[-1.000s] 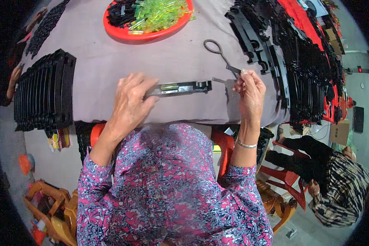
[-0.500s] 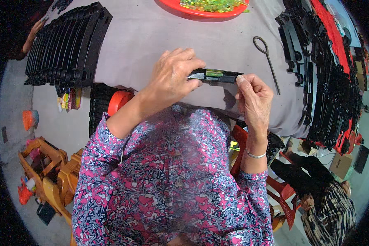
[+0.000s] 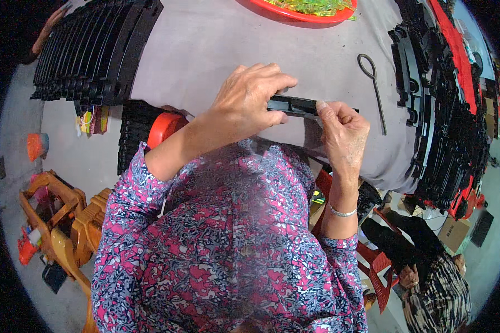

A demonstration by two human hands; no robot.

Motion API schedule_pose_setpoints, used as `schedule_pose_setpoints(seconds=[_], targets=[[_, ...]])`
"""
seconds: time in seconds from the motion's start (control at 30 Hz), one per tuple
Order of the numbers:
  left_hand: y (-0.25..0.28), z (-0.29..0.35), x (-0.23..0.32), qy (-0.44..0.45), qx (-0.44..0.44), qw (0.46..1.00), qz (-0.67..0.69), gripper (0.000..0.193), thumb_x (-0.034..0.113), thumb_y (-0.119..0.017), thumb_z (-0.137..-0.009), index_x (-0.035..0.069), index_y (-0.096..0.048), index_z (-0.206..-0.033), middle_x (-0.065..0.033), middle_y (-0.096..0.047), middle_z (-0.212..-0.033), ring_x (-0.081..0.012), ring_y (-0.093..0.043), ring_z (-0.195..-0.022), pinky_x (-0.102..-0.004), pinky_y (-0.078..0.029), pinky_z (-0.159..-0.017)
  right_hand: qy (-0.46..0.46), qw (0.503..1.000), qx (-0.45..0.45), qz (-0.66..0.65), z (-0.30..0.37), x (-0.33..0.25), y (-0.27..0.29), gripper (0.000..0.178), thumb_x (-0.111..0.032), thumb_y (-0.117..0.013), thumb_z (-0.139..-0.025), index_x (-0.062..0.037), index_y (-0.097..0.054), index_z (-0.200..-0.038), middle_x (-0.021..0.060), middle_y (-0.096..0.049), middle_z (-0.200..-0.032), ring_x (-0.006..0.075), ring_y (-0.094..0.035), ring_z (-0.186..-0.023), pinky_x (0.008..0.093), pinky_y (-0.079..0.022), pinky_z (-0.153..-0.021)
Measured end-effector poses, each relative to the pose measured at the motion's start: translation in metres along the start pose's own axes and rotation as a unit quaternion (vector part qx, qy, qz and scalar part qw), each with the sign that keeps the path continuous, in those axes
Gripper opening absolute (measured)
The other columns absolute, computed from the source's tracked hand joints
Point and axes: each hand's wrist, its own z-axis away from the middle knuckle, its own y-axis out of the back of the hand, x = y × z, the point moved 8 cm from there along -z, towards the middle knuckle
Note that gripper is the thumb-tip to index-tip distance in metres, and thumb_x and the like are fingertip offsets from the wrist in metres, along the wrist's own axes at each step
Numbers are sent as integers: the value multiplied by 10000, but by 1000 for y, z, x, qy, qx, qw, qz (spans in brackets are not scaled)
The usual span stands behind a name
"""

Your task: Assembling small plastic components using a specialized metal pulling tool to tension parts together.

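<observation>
A narrow black plastic strip [image 3: 295, 106] with a hollow along its length lies level between my hands, just above the cloth-covered table. My left hand [image 3: 249, 99] is closed around its left end, with forefinger and thumb on either side. At the other end, my right hand [image 3: 345, 129] pinches the strip, the thumb pressing on top and the other fingers curled in. The strip's ends are partly hidden by my fingers. A dark metal rod with a looped end [image 3: 375, 89] lies on the cloth to the right of my hands.
Beyond my hands, a red basin [image 3: 316, 19] holds clear yellow-green pieces. Black plastic parts stand in a row [image 3: 97, 53] at the left; more are heaped [image 3: 447, 127] at the right. A person in a patterned top [image 3: 441, 291] sits lower right. Wooden chair frames [image 3: 66, 216] stand lower left.
The green piece seen in the strip half a second ago no longer shows. The strip looks turned, and my right thumb has moved inward along it. The view has shifted slightly.
</observation>
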Motion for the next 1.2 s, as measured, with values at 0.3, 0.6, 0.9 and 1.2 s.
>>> schedule_pose_setpoints(seconds=[0.3,0.6,0.9,1.2], targets=[[-1,-1,-1,-6,12,1000,7,493,138,-742,-630,20,-611,-1091,-94,-593,-878,-285,-582,-854,-400,-433,-768,-24,999,-12,-37,-3,3,1,226,-149,-676,-870,13,-660,-714,-53,-511,-582,37,-419,-542,237,-348,-466],[-1,0,-2,-19,44,999,8,532,115,-766,-610,35,-613,-1114,-84,-603,-874,-276,-592,-848,-402,-440,-758,38,995,15,96,-8,-3,-1,249,-169,-689,-839,37,-647,-707,-14,-481,-520,52,-410,-521,271,-359,-469],[10,4,9,-69,80,994,8,546,99,-777,-616,47,-615,-1135,-84,-618,-922,-277,-594,-908,-400,-445,-796,52,978,53,193,-5,-15,-3,240,-184,-682,-828,29,-664,-719,97,-556,-520,100,-488,-490,323,-420,-496],[-4,14,33,-202,48,969,-135,346,151,-660,-761,145,-665,-1107,16,-663,-1031,-193,-586,-1037,-378,-444,-885,76,973,65,209,-1,-26,-4,218,-175,-660,-831,18,-666,-731,157,-606,-566,245,-601,-484,366,-462,-523]])
